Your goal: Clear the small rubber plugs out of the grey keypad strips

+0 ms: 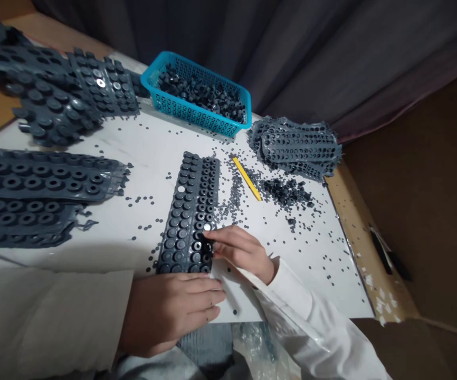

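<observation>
White sleeves (pixel 42 316) crossed the bottom of the frame, and beyond them a white surface (pixel 110 253) stretched toward a dark curtain (pixel 355 53). Stacks of dark grey moulded rubber sheets (pixel 34 179) lay along the left of the frame, with a crumpled pile (pixel 297 148) at upper right. A blue plastic basket (pixel 196 94) of small black rubber pieces stood at top centre.

Mid-frame lay a long studded rubber sheet (pixel 189 214), its long axis running from the hands toward the basket, leaning slightly right at the far end. It looked light, soft and floppy, best taken along its long edge. The right hand (pixel 244 253) lay over its lower end, fingers (pixel 228 238) slightly curled; whether they gripped it could not be told. The left hand (pixel 171 311) lay open and flat just below. A yellow pencil (pixel 246 178) and tiny dark discs (pixel 232 198) lay nearby.
</observation>
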Available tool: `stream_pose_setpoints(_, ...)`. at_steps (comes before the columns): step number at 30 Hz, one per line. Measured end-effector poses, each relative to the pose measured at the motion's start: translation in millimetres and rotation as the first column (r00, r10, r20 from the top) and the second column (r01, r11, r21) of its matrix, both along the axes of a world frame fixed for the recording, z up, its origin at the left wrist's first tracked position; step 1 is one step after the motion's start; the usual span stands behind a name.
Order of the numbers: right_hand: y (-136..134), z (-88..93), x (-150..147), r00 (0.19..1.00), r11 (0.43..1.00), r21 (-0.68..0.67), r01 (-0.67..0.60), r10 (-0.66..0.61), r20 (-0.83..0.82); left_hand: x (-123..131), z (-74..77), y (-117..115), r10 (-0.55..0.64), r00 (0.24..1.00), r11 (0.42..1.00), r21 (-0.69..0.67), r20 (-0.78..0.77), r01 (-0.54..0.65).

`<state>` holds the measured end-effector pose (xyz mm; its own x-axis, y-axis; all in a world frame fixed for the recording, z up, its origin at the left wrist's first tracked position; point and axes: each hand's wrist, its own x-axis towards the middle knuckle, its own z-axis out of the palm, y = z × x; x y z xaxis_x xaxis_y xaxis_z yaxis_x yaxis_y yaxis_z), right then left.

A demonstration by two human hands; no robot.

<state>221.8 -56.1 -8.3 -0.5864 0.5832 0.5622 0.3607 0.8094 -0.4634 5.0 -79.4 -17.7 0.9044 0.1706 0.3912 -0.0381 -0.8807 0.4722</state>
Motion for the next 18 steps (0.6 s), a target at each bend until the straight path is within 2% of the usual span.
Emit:
stream_pose_setpoints(2,-0.1,1.2,0.5,0.998,0.998,-0.050,0.033,-0.035,-0.048,0.2,0.1,0.9,-0.008,1.000,0.999,0.043,-0.011,0.009)
stream_pose_setpoints(4,-2.8,4.8,-1.0,0.990,0.985,-0.169,0.019,-0.042,-0.133,1.8,0.7,0.9,-0.010,1.000,0.995,0.100,-0.009,0.011)
stream_pose_setpoints(6,-9.2,9.9,-3.8,0.980,0.959,-0.283,0.009,-0.066,-0.190,4.2,3.0,-0.8,0.029,0.999,0.981,0.190,0.021,-0.032)
stream_pose_setpoints(8,-19.3,13.8,-6.8,0.976,0.940,-0.340,0.041,-0.111,-0.188,6.0,7.9,-4.7,0.077,0.995,0.951,0.296,0.064,-0.093)
stream_pose_setpoints(12,-40.7,9.5,-11.0,0.979,0.959,-0.269,0.089,-0.134,-0.155,1.9,21.5,-20.9,0.153,0.987,0.902,0.401,0.052,-0.161)
stream_pose_setpoints(15,-47.4,0.0,-13.6,0.985,0.978,-0.194,0.082,-0.109,-0.134,-7.4,25.0,-40.1,0.310,0.951,0.883,0.366,0.014,-0.293)
stream_pose_setpoints(18,-47.0,-5.3,-16.2,0.990,0.982,-0.161,0.095,-0.110,-0.087,-17.3,18.6,-59.7,0.457,0.889,0.851,0.289,0.004,-0.439)
